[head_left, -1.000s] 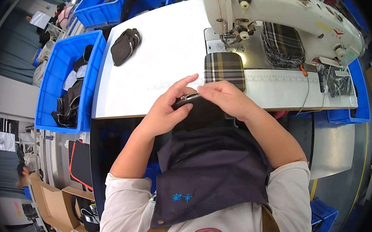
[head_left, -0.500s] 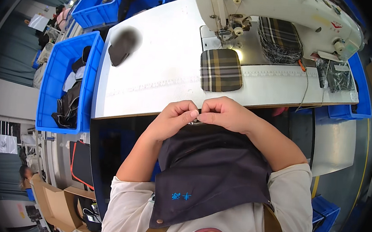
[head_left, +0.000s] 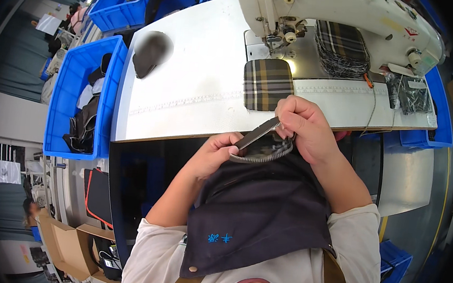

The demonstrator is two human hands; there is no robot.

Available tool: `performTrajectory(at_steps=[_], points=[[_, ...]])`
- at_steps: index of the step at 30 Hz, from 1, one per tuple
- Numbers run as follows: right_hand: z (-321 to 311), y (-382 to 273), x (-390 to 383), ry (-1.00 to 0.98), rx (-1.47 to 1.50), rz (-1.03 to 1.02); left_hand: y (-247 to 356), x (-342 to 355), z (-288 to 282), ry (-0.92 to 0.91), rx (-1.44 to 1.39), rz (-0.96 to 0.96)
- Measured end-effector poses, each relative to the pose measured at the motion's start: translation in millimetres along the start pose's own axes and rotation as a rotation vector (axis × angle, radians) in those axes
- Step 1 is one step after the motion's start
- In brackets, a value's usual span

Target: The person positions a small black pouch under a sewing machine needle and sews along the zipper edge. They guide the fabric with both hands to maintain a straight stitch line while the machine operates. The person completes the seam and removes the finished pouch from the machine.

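At the near edge of the table (head_left: 186,111), the left hand (head_left: 215,154) and right hand (head_left: 304,125) pinch opposite ends of a dark zippered pouch (head_left: 258,135). It looks light and floppy, probably best gripped by its zipper rim (head_left: 262,160).

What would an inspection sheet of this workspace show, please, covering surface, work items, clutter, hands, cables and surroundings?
Surface: white table with ruler markings, bearing a sewing machine.
Work items: dark zippered piece, zipper parted, held at the table's front edge; plaid piece lying flat before the machine.
Clutter: plaid stack with loose threads; clear plastic bag at right; dark pouch at left, partly blurred.
Hands: left hand and right hand each grip one end of the zippered piece.
Cables: thin cord across the table's right part.
Surroundings: blue bin holding dark pieces; open cardboard box.
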State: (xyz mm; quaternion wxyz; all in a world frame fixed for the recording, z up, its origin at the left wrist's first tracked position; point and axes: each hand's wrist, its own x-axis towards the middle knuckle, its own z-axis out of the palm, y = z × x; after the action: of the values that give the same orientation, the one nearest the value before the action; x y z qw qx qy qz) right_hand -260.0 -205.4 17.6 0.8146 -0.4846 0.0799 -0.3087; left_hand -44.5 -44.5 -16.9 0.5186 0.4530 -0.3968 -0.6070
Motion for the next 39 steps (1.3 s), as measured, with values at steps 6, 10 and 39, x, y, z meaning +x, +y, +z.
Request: performTrajectory(at_steps=[6, 10, 39], points=[[-7, 15, 5, -0.033, 0.256, 0.112, -28, 4, -1, 0.049, -0.518, -0.034], [-5, 29, -9, -0.091, 0.398, 0.298, -12, 12, -14, 0.167, -0.65, 0.134], [-101, 1, 44, -0.076, -1.744, -0.388, 80, 75, -47, 0.019, 0.392, -0.217]])
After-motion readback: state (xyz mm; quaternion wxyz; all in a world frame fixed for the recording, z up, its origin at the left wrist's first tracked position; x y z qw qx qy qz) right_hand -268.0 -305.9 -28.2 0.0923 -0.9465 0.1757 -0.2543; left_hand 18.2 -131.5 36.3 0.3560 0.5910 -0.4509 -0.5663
